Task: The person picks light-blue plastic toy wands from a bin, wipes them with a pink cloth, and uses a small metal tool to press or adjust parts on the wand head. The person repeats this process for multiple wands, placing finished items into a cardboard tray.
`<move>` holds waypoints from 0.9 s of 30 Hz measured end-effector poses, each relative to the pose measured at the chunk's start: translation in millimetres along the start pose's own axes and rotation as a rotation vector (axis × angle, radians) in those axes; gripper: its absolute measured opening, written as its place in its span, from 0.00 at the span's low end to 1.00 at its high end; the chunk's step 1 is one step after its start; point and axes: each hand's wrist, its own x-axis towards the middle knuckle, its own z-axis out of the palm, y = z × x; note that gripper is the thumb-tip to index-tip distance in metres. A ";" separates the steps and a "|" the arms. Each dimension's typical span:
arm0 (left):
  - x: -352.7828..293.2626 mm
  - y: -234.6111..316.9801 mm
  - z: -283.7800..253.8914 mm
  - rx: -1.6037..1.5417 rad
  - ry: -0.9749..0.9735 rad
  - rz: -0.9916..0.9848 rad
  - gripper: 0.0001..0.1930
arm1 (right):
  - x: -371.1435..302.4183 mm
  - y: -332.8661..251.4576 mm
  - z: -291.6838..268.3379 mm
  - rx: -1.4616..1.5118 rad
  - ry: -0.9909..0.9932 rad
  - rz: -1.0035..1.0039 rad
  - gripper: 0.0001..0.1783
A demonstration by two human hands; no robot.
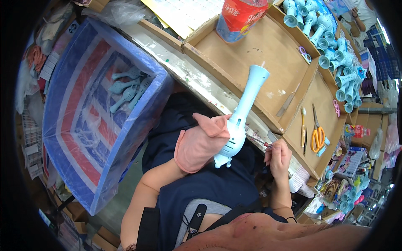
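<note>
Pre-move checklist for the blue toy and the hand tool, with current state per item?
1. Left hand, in a pink glove, wrapped around the light blue toy: ok.
2. Toy held over the lap, off the cardboard tray: ok.
3. Right hand has a thin red-handled tool in its grip: ok.
4. Tool tip seated on the toy body: cannot tell, it is too small to see.
5. Striped blue bin at the left holds several finished-looking toys, with room left: ok.
6. Yellow scissors lie on the tray, apart from both hands: ok.
</note>
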 end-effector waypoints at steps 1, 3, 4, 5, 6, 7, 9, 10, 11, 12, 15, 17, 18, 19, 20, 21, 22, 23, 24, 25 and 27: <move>1.4 -1.0 0.1 -0.132 -0.050 0.049 0.13 | -0.1 0.1 -0.7 0.102 0.003 -0.020 0.08; 1.0 0.4 0.8 -0.298 -0.113 0.032 0.14 | -0.7 0.1 -0.9 0.252 -0.010 -0.025 0.08; -1.5 2.4 2.2 -0.207 -0.067 0.051 0.15 | -0.8 0.0 -1.0 0.240 0.026 -0.018 0.08; -5.2 5.1 3.9 -0.118 0.001 0.066 0.16 | -0.5 0.9 1.0 0.224 0.025 0.009 0.08; -8.1 8.0 5.6 0.010 0.061 0.048 0.17 | 0.0 1.1 0.3 0.240 0.017 -0.003 0.08; -10.6 11.0 6.3 -0.054 0.050 0.055 0.17 | 0.1 2.5 2.6 0.191 0.075 0.039 0.08; -13.9 15.0 6.9 -0.108 0.020 0.002 0.18 | -0.3 4.6 3.5 0.068 0.024 0.060 0.08; -14.1 15.4 7.4 -0.049 0.053 0.033 0.18 | -0.4 5.0 2.4 0.047 0.056 0.051 0.08; -14.0 15.2 7.3 0.012 0.087 0.061 0.18 | -1.4 5.5 2.5 0.166 0.056 0.016 0.08; -13.2 14.3 6.7 0.063 0.112 0.082 0.18 | -1.6 5.0 1.8 0.221 0.069 -0.031 0.08; -11.2 9.3 3.5 0.163 0.156 0.118 0.17 | -0.8 1.5 2.4 0.279 -0.001 -0.010 0.09; -11.5 6.4 0.5 0.151 0.145 0.099 0.18 | 1.4 -2.1 6.5 0.088 0.010 -0.014 0.09; -11.8 5.7 -1.6 0.215 0.124 0.101 0.20 | 2.6 -5.0 7.1 0.039 0.074 -0.062 0.10; -12.7 5.1 -2.3 0.123 0.119 0.042 0.22 | 4.0 -5.4 14.0 0.061 0.128 -0.125 0.09; -12.9 5.0 -3.8 0.114 0.105 0.005 0.22 | 5.1 -6.1 18.7 0.120 0.179 -0.114 0.10; -14.3 4.4 -3.2 0.079 0.105 -0.003 0.22 | 5.3 -7.0 21.9 0.207 0.260 -0.142 0.10; -14.1 4.4 -4.3 0.044 0.104 -0.010 0.22 | 5.7 -8.1 21.8 0.267 0.186 -0.093 0.11; -14.9 3.6 -3.4 -0.017 0.115 0.011 0.21 | 5.9 -8.4 21.7 0.283 0.258 -0.132 0.11; -14.4 2.8 -4.0 -0.045 0.104 0.028 0.22 | 5.6 -9.1 18.9 0.256 0.160 -0.074 0.11; -14.2 1.4 -3.6 -0.132 0.111 -0.011 0.22 | 5.9 -8.2 18.1 0.269 0.090 -0.090 0.11; -12.2 -2.4 -4.8 -0.160 0.071 -0.028 0.24 | 5.9 -6.9 13.5 0.147 0.024 0.007 0.09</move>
